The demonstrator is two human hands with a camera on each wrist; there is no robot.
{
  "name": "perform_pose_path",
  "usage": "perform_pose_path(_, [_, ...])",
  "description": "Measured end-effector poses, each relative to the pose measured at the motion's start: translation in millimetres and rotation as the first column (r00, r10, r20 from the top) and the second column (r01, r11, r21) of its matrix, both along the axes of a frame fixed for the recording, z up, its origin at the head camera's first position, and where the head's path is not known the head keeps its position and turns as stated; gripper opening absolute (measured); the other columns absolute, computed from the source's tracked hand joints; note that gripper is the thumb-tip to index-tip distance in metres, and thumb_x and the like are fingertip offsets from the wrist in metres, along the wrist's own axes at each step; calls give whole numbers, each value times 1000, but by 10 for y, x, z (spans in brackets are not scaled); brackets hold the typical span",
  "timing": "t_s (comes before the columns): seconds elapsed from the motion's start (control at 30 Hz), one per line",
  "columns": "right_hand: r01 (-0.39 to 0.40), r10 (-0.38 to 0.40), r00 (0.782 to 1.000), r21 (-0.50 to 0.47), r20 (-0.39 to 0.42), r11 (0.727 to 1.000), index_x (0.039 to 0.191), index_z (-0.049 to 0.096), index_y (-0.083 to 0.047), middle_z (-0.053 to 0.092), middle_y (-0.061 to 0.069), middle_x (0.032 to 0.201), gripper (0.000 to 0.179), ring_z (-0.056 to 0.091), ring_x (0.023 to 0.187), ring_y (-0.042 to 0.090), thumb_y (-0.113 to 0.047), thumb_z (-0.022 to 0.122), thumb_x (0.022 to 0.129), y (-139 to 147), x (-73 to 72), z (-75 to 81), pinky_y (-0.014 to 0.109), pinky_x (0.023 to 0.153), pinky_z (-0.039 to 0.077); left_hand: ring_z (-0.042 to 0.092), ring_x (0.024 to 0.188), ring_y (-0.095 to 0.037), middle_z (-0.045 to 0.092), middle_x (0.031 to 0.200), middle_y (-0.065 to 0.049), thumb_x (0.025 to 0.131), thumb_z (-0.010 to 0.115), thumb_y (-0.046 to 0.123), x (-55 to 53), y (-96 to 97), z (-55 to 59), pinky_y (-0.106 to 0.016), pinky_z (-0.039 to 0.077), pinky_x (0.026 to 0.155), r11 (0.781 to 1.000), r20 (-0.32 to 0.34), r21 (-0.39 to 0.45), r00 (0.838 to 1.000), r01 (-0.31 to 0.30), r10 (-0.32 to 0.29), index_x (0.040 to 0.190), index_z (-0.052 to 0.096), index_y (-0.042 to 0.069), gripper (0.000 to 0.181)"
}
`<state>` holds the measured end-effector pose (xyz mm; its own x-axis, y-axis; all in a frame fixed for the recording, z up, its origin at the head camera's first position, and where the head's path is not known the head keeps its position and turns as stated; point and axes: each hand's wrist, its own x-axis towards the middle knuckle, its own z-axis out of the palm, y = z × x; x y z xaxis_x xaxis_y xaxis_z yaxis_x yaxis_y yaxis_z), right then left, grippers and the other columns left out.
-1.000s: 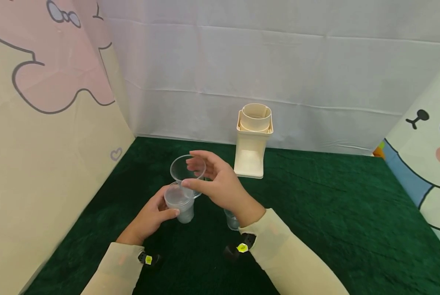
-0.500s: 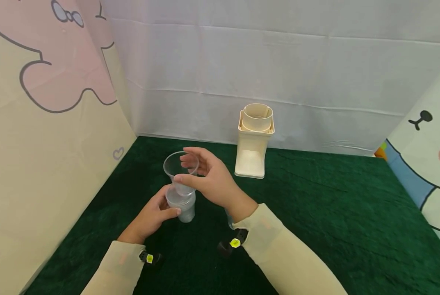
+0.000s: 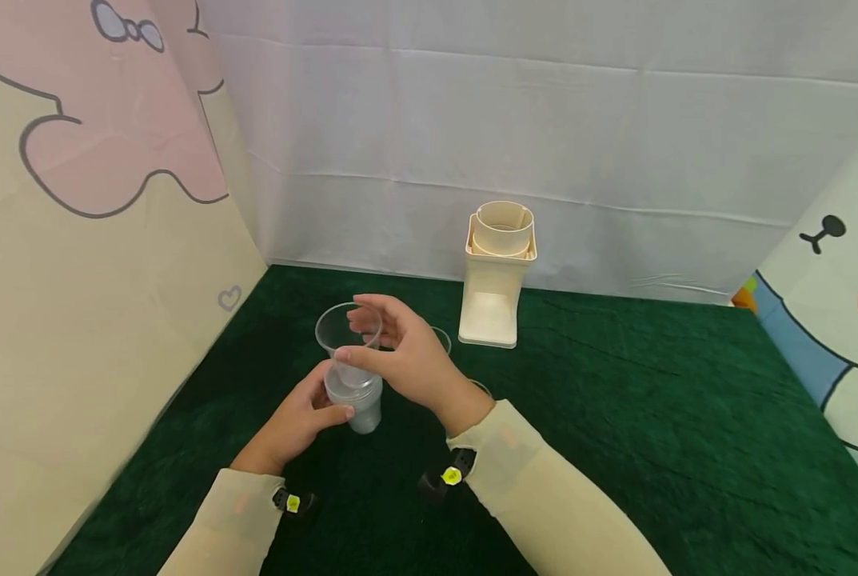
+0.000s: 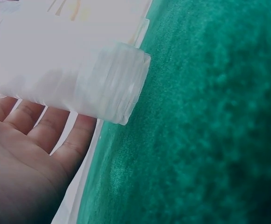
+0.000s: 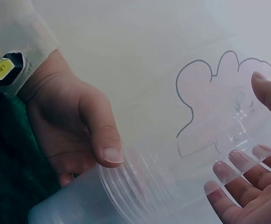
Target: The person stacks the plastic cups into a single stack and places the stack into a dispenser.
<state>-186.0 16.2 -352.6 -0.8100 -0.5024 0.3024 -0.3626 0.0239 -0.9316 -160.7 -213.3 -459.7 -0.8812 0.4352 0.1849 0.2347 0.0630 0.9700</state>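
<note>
My left hand [image 3: 295, 420] grips a nested stack of clear plastic cups [image 3: 364, 412], with the thumb on the near side just under the rims. Over the stack's mouth, my right hand [image 3: 414, 364] holds a single clear plastic cup [image 3: 328, 332], its lower end set into the top of the stack. In the right wrist view the right fingers [image 5: 240, 186] curve along that cup's side, the thumb opposite. The stack's ridged bases [image 4: 116, 84] stand out past the left fingers in the left wrist view.
Rims of other clear cups show behind my right hand [image 3: 443, 340] and at its wrist [image 3: 482, 387], mostly hidden. A cream plastic holder with a round tube on top [image 3: 489, 288] stands at the back of the green cloth [image 3: 652, 416]. White and cartoon-printed sheets [image 3: 429, 120] enclose the table.
My right hand has moved left and slightly down, bringing the single cup over and lower into the stack. The left hand has stayed nearly still. Cup rims now show behind the right hand.
</note>
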Motion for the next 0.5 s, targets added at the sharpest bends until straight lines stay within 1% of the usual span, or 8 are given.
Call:
perform_pose_path(0.13, [-7, 7, 1000, 11, 14, 1000, 151, 46, -14, 60, 5, 142, 64, 58, 128, 15, -18, 76, 94, -4, 11, -26, 31, 107, 46, 55, 128, -16, 46, 144, -20, 99, 59, 3, 2, -3, 2, -28, 47, 104, 1000, -8, 4, 1000, 7, -6, 154, 30, 2, 62])
perform_pose_path(0.37, [1, -3, 999, 36, 53, 999, 151, 47, -18, 60, 3, 143, 65, 56, 128, 12, -22, 77, 94, -11, 62, -81, 32, 108, 45, 55, 128, -17, 48, 142, -14, 99, 58, 2, 21, -6, 1, -28, 47, 104, 1000, -32, 16, 999, 7, -7, 153, 33, 7, 60])
perform_pose_path(0.5, [10, -13, 998, 54, 64, 999, 150, 48, -18, 60, 0, 143, 65, 55, 129, 11, -25, 78, 93, -20, 79, -117, 32, 109, 44, 56, 128, -16, 48, 143, -13, 99, 58, 2, 39, -8, -1, -28, 47, 103, 1000, -34, 8, 999, 3, -3, 154, 31, 4, 62])
